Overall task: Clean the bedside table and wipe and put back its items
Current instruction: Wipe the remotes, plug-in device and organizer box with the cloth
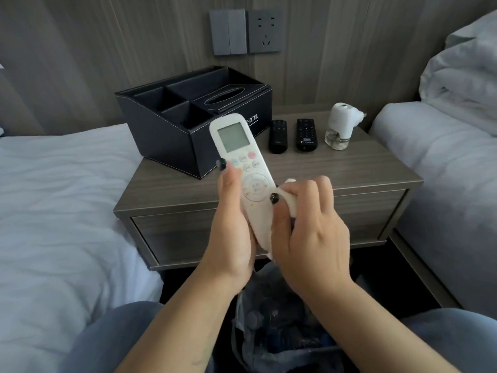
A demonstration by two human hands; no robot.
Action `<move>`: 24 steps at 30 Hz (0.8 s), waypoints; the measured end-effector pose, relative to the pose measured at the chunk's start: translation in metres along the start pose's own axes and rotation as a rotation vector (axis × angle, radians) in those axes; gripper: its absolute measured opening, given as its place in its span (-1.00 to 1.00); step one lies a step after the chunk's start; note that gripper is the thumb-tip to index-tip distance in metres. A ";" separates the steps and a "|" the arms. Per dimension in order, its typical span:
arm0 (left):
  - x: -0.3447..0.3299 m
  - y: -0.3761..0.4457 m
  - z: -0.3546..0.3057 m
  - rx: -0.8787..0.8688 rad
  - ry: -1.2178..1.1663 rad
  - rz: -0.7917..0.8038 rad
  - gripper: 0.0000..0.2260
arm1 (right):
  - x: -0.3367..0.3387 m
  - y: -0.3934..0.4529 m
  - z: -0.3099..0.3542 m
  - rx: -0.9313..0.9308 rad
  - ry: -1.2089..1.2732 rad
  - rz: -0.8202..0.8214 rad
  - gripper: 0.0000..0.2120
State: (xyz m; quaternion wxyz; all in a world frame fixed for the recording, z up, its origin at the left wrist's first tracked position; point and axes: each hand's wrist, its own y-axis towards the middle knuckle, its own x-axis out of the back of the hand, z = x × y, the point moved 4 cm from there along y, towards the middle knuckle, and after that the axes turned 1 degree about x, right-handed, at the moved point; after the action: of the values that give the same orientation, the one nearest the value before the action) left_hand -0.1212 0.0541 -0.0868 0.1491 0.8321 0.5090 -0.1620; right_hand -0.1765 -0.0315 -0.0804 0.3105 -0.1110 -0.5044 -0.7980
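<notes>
Your left hand (231,232) holds the white air-conditioner remote (243,168) upright and tilted slightly left, above the front edge of the counter (349,168); its grip is curled around the remote's lower body, thumb lying up the left edge of the keypad. Your right hand (309,232) comes in from the right with its grip clamped on a white cloth (291,201), thumb pressing the cloth against the remote's lower right edge. On the counter, a black leather tissue-box organizer (172,135) marked HOTEL stands at the back left. To its right lie two black remotes (278,135) (306,134) side by side, then a white plug-in mosquito repeller (340,125) with a clear bottle. A grey switch panel (228,32) and a wall socket (265,30) sit on the panelled wall behind. White-sheeted beds (53,197) flank the counter on both sides, and a bin lined with a plastic bag (269,319) sits between your knees.
</notes>
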 end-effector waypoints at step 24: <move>-0.043 0.081 -0.024 -0.185 1.404 0.098 -0.53 | 0.064 0.068 -0.128 -0.822 0.568 0.057 -0.88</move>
State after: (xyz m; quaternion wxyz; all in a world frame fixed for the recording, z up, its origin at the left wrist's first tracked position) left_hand -0.0641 -0.0061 -0.0404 -0.1369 0.7459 0.4585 0.4634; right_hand -0.1680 -0.1885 -0.0590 0.3877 -0.0161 -0.0404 -0.9208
